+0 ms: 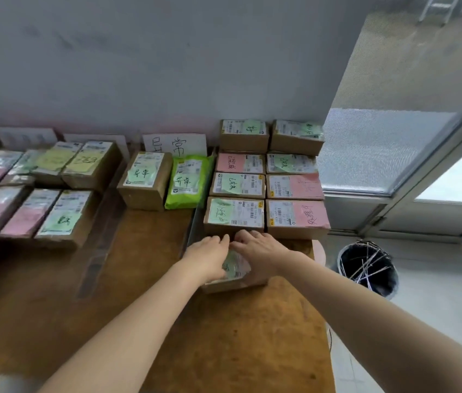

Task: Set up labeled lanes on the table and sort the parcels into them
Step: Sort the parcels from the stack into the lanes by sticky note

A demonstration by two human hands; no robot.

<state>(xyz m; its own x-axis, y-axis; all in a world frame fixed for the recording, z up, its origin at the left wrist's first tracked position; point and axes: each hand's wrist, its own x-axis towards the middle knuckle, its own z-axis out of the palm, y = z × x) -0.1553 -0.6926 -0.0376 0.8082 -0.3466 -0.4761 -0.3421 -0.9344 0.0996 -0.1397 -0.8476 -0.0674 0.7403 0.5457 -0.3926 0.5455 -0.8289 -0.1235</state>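
My left hand (208,258) and my right hand (258,252) both lie flat on a small cardboard parcel (234,276) with a green note, resting on the wooden table (224,336). It sits just in front of the right lane, where several parcels (266,185) with green and pink notes stand in two columns. A middle lane holds a brown box (144,180) and a green bag (188,180) under a white handwritten sign (174,144) on the wall. Further left lie several more parcels (42,194).
A dark strip (102,236) and a metal divider (195,222) separate the lanes. The table's right edge drops off beside a black bin (367,268) on the floor. A glass door (422,137) is at the right.
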